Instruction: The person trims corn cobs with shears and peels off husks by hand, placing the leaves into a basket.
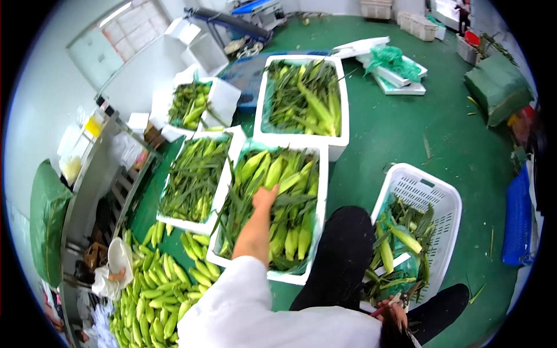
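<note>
My left hand (265, 198) reaches into a white foam box (324, 191) full of green corn in the husk. Its fingers are closed at the near end of an ear of corn (295, 178), though they are partly hidden among the leaves. More unhusked ears (292, 242) lie around it in the box. Low at the right, beside my knee, my right hand (395, 315) is wrapped around pruning shears (397, 300) with a reddish handle and metal jaws. The shears are near a white plastic basket (452, 214) holding husks, leaves and cut corn pieces.
Other corn-filled foam boxes (346, 116) stand ahead and to the left. A heap of trimmed corn (156, 301) covers the floor at lower left, beside a metal rack (93, 174). Foam lids (400, 87) with green netting lie ahead right. A blue crate (518, 214) is far right.
</note>
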Available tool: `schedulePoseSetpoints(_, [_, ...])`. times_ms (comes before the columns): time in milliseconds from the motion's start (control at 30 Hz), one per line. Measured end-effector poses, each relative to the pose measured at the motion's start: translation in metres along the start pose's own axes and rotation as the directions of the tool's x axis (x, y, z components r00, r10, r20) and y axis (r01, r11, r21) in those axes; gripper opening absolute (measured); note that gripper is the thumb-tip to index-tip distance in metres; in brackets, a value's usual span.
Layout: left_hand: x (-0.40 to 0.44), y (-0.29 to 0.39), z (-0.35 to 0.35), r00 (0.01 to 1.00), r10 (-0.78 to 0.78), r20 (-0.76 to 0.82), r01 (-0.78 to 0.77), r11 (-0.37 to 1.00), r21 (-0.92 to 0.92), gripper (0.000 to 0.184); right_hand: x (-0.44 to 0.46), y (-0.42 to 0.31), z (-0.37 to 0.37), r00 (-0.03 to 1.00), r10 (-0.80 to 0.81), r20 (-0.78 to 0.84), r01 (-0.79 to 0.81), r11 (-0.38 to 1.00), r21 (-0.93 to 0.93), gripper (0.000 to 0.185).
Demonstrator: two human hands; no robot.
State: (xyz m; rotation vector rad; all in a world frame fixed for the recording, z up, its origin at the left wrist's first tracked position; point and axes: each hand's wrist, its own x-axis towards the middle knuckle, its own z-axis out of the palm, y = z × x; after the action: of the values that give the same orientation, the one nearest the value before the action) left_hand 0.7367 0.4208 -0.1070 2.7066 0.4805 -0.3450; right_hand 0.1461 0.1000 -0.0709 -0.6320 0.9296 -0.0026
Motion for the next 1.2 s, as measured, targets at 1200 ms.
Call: schedulePoseSetpoints(1200, [-0.416, 0.130, 0.000, 0.225, 0.719, 0.658, -0.667, 0.606, -0.434, 0.053, 0.026, -0.121, -0.026, 0.904, -0.419, 0.086, 0.416, 0.817, -0.400, 0.033])
